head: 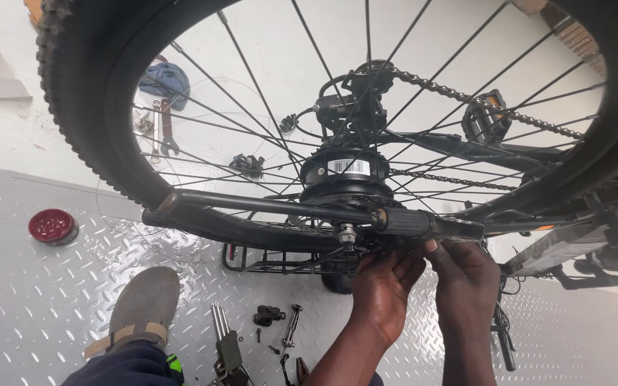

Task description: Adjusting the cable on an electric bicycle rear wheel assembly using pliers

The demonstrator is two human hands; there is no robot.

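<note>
A: Head view, grip first. Left hand (384,282) and right hand (463,268) were both up under the frame, just below the axle nut (347,234) and the ribbed black sleeve (403,221) on the stay. Fingertips (429,246) met at that spot, curled in on something small; what they pinched, I couldn't tell — they hid it.

B: Progress?

A: Judging by the layout, mid-job. The rear wheel (94,107) sat seated in the frame, the chain (466,96) ran over the sprocket above the hands, and the nut was on the axle. Loose small parts (270,314) and hand tools (227,343) lay on the tread-plate floor (51,314) below and left of the hands, so some fitting looked unfinished.

B: The wheel itself?

A: Bike inverted. Fat knobby tyre, black spokes, black hub motor (345,171) straight above the grip, with a pale label. Pedal (486,118) up and right. Black wire rack (280,261) just left of the hands. Farther left, a grey shoe (144,304) and a red round reflector (52,226); spanners (162,129) showed through the spokes.
</note>
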